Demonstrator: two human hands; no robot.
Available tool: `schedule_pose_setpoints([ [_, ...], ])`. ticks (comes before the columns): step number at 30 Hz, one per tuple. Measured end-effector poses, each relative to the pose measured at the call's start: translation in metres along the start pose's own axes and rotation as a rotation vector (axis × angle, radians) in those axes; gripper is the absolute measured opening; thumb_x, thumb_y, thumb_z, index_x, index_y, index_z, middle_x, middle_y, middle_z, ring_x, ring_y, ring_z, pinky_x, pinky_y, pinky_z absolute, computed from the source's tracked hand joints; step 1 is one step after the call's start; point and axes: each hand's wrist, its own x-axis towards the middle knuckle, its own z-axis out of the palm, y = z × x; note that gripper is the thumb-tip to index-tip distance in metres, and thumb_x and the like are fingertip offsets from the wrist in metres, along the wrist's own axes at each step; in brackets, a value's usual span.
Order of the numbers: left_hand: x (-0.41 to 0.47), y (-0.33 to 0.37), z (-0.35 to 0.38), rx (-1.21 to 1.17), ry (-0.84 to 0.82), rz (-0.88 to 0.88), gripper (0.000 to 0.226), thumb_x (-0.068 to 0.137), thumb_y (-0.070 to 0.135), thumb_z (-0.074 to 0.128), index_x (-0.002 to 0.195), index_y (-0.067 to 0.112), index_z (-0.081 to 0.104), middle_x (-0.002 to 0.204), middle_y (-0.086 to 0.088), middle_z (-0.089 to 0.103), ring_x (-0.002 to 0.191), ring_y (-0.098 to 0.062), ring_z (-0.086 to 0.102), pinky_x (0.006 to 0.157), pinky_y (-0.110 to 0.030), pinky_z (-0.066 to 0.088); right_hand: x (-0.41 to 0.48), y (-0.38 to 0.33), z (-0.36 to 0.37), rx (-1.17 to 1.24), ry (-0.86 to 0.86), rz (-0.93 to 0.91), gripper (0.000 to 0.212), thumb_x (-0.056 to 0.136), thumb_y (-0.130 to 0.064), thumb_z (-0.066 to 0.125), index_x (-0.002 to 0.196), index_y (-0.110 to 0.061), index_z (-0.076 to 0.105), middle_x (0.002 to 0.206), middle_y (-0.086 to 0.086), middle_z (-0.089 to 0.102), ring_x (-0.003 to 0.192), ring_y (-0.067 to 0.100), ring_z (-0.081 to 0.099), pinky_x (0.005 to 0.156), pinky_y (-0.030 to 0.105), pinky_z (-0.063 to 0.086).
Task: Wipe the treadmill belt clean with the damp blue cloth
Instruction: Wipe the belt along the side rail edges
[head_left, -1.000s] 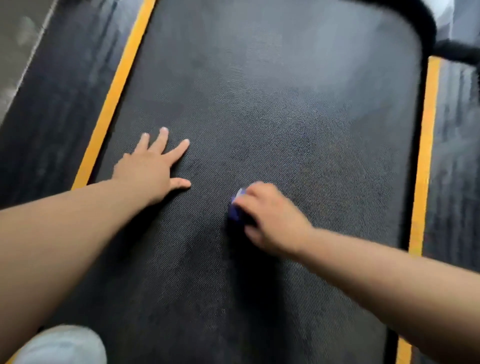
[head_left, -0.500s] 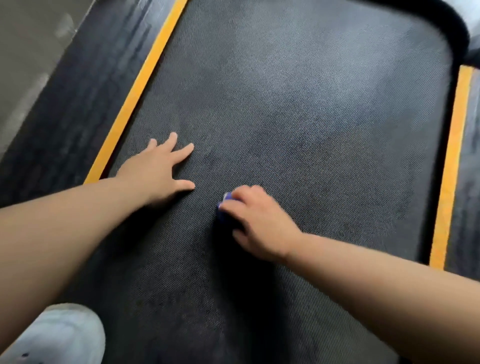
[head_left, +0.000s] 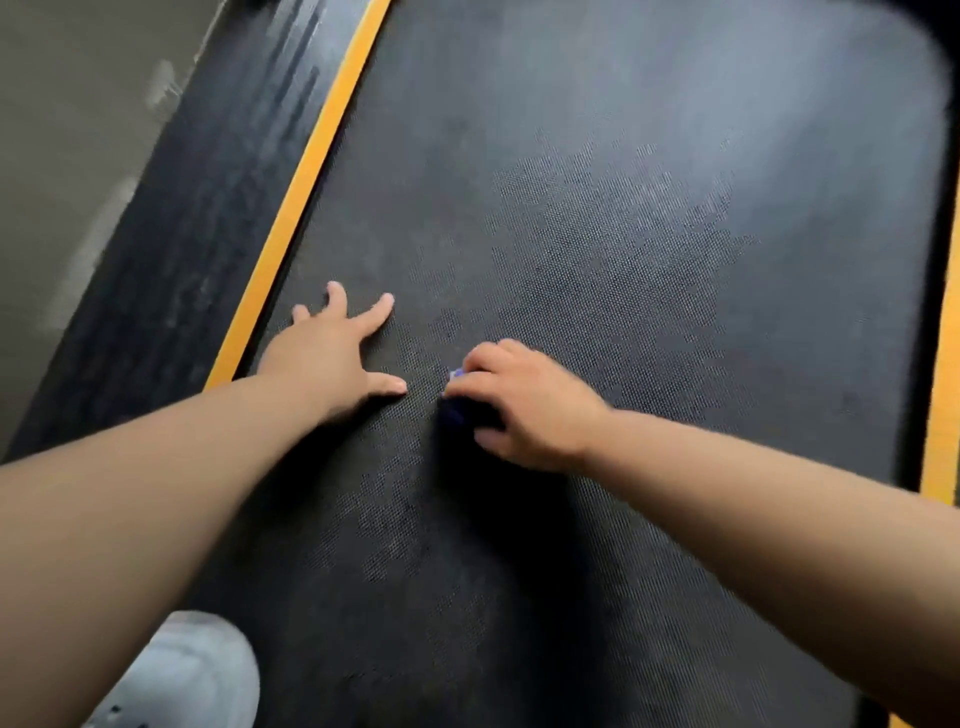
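The person kneels or bends over the treadmill belt (head_left: 623, 260), and the wiping is, I think, somewhere in the middle. The right hand (head_left: 530, 410) has its fingers curled over the blue cloth (head_left: 456, 375) and presses it down on the belt. The cloth is bunched small under the palm, so only a little blue edge shows at the fingertips, just beside the thumb of the other hand. The left hand (head_left: 332, 358) holds nothing; it lies flat on the belt with fingers spread, near the left border, and seems to carry the body weight. Around both hands and toward the near end the belt has darker, uneven patches, which I judge to be damp places where the cloth has passed. Farther away the surface looks paler and greyish, perhaps dust or only the light on it; I cannot say for sure. If it is dust, the far half and the right side are left to do. The belt is black with a fine dotted texture, so dirt may sit in the small pits and need firm pressure. A yellow stripe (head_left: 311, 171) runs along each long side, and outside the left one is a dark ribbed side rail (head_left: 208, 208). Beyond it is a plain grey floor (head_left: 62, 156). A white shoe (head_left: 192, 675) shows at the bottom left corner.
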Motion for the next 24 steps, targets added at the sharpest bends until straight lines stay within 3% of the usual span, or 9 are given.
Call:
schedule_pose_setpoints([
  [2,0.000,-0.002,0.001,0.025,-0.016,0.016,0.098,0.074,0.072,0.056,0.145,0.049,-0.007,0.158,-0.003,-0.013,0.144,-0.040,0.006,0.095,-0.052,0.046,0.017,0.030,-0.013,-0.017,0.159,0.111,0.035,0.070,-0.032,0.056,0.103,-0.024,0.065,0.103,0.004,0.059,0.097,0.029,0.054,0.087,0.037,0.046],
  [4,0.000,-0.005,0.003,0.031,-0.008,0.036,0.098,0.073,0.072,0.056,0.145,0.050,-0.007,0.158,-0.001,-0.013,0.144,-0.040,0.005,0.095,-0.053,0.046,0.038,0.054,-0.033,0.035,0.419,0.470,0.034,0.074,-0.029,0.056,0.106,-0.022,0.066,0.109,0.008,0.057,0.104,0.032,0.051,0.093,0.037,0.042],
  [6,0.000,-0.006,0.003,0.035,0.002,0.039,0.099,0.072,0.074,0.055,0.145,0.050,-0.008,0.158,-0.001,-0.012,0.144,-0.039,0.006,0.095,-0.054,0.045,0.051,0.051,-0.037,0.019,0.486,0.708,0.029,0.078,-0.026,0.057,0.106,-0.022,0.065,0.115,0.008,0.053,0.107,0.031,0.047,0.092,0.034,0.040],
  [10,-0.003,-0.006,0.003,0.044,0.001,0.036,0.100,0.072,0.075,0.054,0.144,0.049,-0.010,0.158,-0.001,-0.013,0.144,-0.038,0.006,0.096,-0.051,0.043,0.035,-0.015,0.005,0.010,0.235,0.250,0.030,0.073,-0.031,0.050,0.099,-0.022,0.062,0.107,0.005,0.053,0.095,0.029,0.050,0.084,0.040,0.048],
  [13,-0.004,-0.006,0.003,0.043,-0.006,0.042,0.103,0.073,0.073,0.056,0.145,0.046,-0.012,0.157,0.001,-0.014,0.144,-0.038,0.005,0.093,-0.048,0.046,0.031,0.000,0.005,0.018,0.089,-0.056,0.037,0.071,-0.028,0.053,0.104,-0.019,0.064,0.104,0.006,0.059,0.090,0.029,0.053,0.084,0.039,0.048],
  [15,-0.004,-0.009,0.004,0.033,0.001,0.049,0.107,0.072,0.072,0.058,0.146,0.042,-0.013,0.157,0.003,-0.015,0.145,-0.036,0.004,0.092,-0.049,0.048,0.051,0.031,-0.015,-0.042,0.211,0.023,0.034,0.071,-0.024,0.056,0.103,-0.019,0.065,0.102,0.008,0.060,0.094,0.031,0.055,0.087,0.036,0.045],
  [17,-0.006,-0.011,0.005,0.009,-0.002,0.043,0.110,0.072,0.071,0.059,0.147,0.039,-0.014,0.157,0.006,-0.017,0.145,-0.034,0.002,0.092,-0.049,0.048,0.069,0.060,-0.039,-0.018,0.433,0.379,0.036,0.074,-0.025,0.055,0.109,-0.019,0.065,0.109,0.011,0.057,0.105,0.034,0.051,0.094,0.035,0.039],
  [20,-0.005,-0.011,0.008,-0.021,0.015,0.033,0.111,0.070,0.071,0.060,0.147,0.039,-0.014,0.157,0.009,-0.017,0.146,-0.030,0.001,0.093,-0.049,0.047,0.081,0.054,-0.047,-0.056,0.434,0.687,0.029,0.079,-0.020,0.056,0.107,-0.021,0.064,0.117,0.011,0.050,0.110,0.034,0.044,0.094,0.035,0.038],
  [24,-0.006,-0.014,0.011,-0.060,0.042,0.035,0.109,0.072,0.071,0.059,0.147,0.038,-0.013,0.157,0.010,-0.017,0.146,-0.028,-0.002,0.097,-0.050,0.045,0.053,-0.015,0.000,-0.017,0.194,0.214,0.031,0.071,-0.025,0.055,0.101,-0.026,0.062,0.109,0.003,0.053,0.098,0.028,0.049,0.087,0.039,0.046],
])
